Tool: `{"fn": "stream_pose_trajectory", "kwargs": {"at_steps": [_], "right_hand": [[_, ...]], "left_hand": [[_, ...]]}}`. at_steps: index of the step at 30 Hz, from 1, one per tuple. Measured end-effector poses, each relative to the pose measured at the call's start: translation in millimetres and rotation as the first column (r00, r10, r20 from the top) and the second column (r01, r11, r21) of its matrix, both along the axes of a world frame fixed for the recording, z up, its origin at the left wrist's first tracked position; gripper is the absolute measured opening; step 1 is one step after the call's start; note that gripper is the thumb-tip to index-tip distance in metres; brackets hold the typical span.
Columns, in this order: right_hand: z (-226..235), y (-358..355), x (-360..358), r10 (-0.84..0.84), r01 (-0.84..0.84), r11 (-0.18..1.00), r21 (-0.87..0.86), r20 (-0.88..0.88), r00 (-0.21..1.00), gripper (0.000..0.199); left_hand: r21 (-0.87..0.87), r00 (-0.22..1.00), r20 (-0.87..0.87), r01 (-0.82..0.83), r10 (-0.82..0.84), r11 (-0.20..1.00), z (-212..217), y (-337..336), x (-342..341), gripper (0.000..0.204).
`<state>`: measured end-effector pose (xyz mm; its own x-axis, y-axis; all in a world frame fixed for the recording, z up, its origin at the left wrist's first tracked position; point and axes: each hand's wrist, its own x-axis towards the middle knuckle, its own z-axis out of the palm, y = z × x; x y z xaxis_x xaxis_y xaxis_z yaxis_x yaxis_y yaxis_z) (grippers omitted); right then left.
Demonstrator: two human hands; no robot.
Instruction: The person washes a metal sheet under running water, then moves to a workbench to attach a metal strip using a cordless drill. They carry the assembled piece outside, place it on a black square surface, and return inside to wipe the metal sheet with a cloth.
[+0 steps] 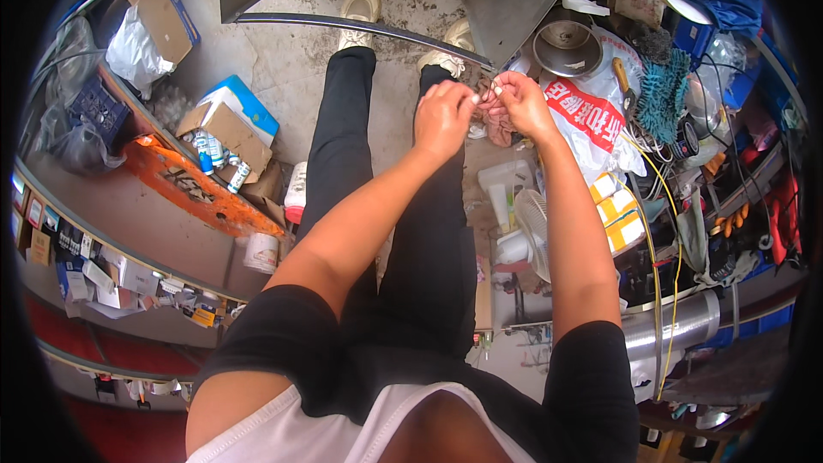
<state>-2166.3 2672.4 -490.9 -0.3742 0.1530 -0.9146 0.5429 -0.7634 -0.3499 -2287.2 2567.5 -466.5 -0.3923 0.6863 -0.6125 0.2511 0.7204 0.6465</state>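
Note:
My left hand (441,122) and my right hand (525,105) are close together over my lower leg, with the fingertips of each pinched inward. Between them hangs a crumpled pinkish-brown cloth (497,127), which both sets of fingers appear to grip at its upper part. Just beyond the hands is the corner of a dark metal frame (369,27) with a grey panel (523,0) rising from it. Whatever lies inside the right hand's pinch is too small to make out.
Boxes with blue-and-white cans (214,153) stand at left beside an orange beam (184,184). On the right are a metal pan lid (567,45), a red-and-white plastic bag (587,116), a white fan (533,227), yellow-and-white boxes (619,213) and loose cables (658,266).

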Motion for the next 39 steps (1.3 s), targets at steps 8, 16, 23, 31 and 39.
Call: {"fn": "stream_pose_trajectory", "kwargs": {"at_steps": [8, 16, 23, 31, 39], "right_hand": [[1.7, -8.2, -2.7, -0.115, 0.115, 0.993, 0.028, -0.007, 0.993, 0.004], [14.7, 2.9, -15.0, 0.325, -0.346, 0.79, 0.507, 0.132, 0.936, 0.009], [7.8, 0.3, -12.8, 0.398, -0.467, 0.65, 0.599, 0.255, 0.881, 0.011], [-4.8, 2.0, 17.5, -0.038, 0.04, 0.999, 0.029, -0.063, 0.997, 0.01], [-3.4, -7.7, 19.0, -0.094, 0.091, 0.982, 0.164, 0.013, 0.996, 0.011]], "left_hand": [[-0.283, 0.669, 0.627, -0.281, 0.399, 0.917, -37.1, -3.1, 11.0, 0.013], [-0.224, 0.611, 0.732, -0.201, 0.301, 0.954, -46.1, 7.3, -0.6, 0.005], [0.074, 0.937, 0.328, 0.101, -0.12, 0.992, -50.0, 9.7, -10.3, 0.012], [-0.022, 0.817, 0.576, -0.014, 0.024, 1.0, -40.5, 4.7, -16.0, 0.012], [-0.373, 0.596, 0.714, -0.119, 0.367, 0.92, -9.8, 15.9, -20.7, 0.013]]}}
